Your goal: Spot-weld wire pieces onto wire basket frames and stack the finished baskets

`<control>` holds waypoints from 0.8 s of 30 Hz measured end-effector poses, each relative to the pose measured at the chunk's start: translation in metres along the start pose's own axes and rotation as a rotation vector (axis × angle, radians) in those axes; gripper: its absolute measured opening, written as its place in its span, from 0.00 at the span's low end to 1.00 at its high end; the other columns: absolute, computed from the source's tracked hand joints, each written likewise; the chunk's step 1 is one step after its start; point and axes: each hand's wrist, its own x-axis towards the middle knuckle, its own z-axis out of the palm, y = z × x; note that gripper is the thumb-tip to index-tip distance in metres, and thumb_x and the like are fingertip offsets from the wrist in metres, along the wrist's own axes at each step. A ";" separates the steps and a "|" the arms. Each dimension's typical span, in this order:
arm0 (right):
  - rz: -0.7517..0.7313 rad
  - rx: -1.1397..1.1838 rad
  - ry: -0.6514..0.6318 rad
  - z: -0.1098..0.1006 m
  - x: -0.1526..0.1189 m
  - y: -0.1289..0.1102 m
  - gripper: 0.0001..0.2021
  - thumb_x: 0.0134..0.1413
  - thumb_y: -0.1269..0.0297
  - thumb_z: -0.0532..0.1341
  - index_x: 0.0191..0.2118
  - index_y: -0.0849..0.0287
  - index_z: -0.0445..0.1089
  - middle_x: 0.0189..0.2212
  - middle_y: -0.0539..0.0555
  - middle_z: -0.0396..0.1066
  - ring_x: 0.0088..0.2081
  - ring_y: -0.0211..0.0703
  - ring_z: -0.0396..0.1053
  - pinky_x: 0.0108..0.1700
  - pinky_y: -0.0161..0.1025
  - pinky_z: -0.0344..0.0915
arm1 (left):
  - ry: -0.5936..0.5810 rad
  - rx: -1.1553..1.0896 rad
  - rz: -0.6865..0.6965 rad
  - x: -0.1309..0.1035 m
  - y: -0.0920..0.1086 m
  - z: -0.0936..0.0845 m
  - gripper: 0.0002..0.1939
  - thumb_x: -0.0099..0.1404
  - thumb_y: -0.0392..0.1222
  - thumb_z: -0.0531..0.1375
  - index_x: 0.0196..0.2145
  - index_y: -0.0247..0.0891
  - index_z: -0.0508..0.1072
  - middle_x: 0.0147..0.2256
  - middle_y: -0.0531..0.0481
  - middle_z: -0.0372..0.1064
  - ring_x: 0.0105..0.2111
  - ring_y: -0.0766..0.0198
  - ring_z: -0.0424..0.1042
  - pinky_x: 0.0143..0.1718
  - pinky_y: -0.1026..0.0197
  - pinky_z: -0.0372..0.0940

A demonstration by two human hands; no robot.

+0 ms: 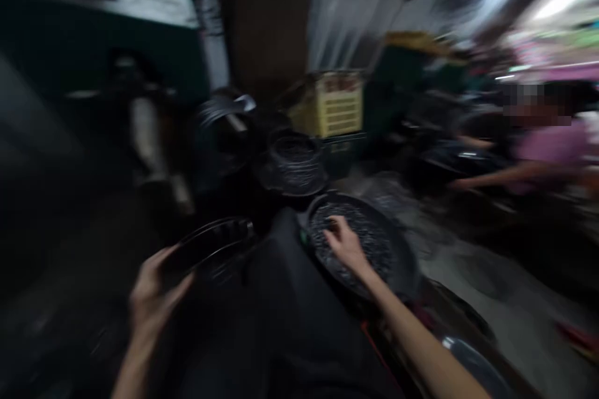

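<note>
Basin (408, 257) of small dark pieces (377, 237): beside the dark-clothed knee (285, 249), apparently for easy reach | right hand (347, 248): over the pieces, fingers curled, contents unclear | left hand (150, 296): at the dark rimmed container (199, 244), perhaps steadying it, grip too blurred to tell
</note>
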 end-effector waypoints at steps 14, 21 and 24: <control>-0.752 0.051 -0.303 0.077 0.028 -0.173 0.17 0.55 0.62 0.61 0.50 0.56 0.70 0.45 0.52 0.74 0.40 0.41 0.74 0.38 0.34 0.68 | -0.170 0.133 -0.057 -0.007 0.014 -0.023 0.25 0.55 0.37 0.62 0.52 0.40 0.65 0.48 0.44 0.64 0.50 0.55 0.65 0.51 0.50 0.64; -1.148 -0.272 -0.205 0.089 0.038 -0.171 0.13 0.59 0.71 0.55 0.47 0.54 0.71 0.41 0.46 0.76 0.33 0.32 0.73 0.28 0.33 0.58 | -0.099 0.095 -0.040 -0.009 0.010 -0.025 0.26 0.53 0.34 0.62 0.51 0.40 0.65 0.46 0.45 0.64 0.48 0.57 0.67 0.50 0.54 0.66; -1.248 -0.230 -0.086 0.091 0.040 -0.170 0.12 0.59 0.72 0.56 0.46 0.56 0.72 0.42 0.46 0.75 0.31 0.30 0.72 0.28 0.33 0.57 | -0.073 0.090 -0.030 -0.010 0.008 -0.024 0.26 0.54 0.35 0.62 0.51 0.39 0.65 0.46 0.45 0.64 0.48 0.57 0.67 0.49 0.55 0.66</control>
